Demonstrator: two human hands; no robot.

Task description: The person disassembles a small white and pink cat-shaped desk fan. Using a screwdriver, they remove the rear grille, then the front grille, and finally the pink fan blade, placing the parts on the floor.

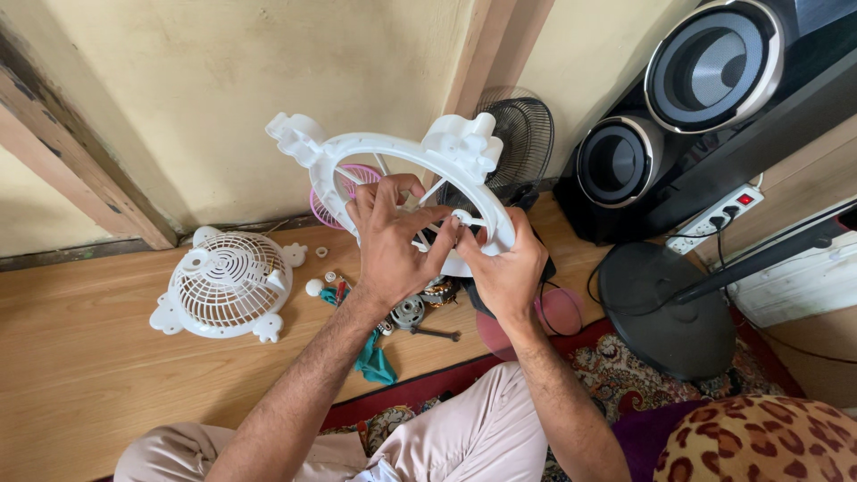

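Frame between both hands

We hold a white fan frame up in our left hand and right hand, above the wooden floor.

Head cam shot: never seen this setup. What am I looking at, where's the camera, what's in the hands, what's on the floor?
There is no machine here. One camera sits on a person's head and looks down at their two bare hands; the person appears to be sitting on the floor.

Both hands hold up a white plastic fan frame, a ring with thin spokes. The left hand grips across the spokes, and the right hand pinches near the small hub.

On the wooden floor lie a white fan grille, a teal cloth and small metal parts. Farther back stand a black fan, a pink grille, black speakers and a round black stand base.
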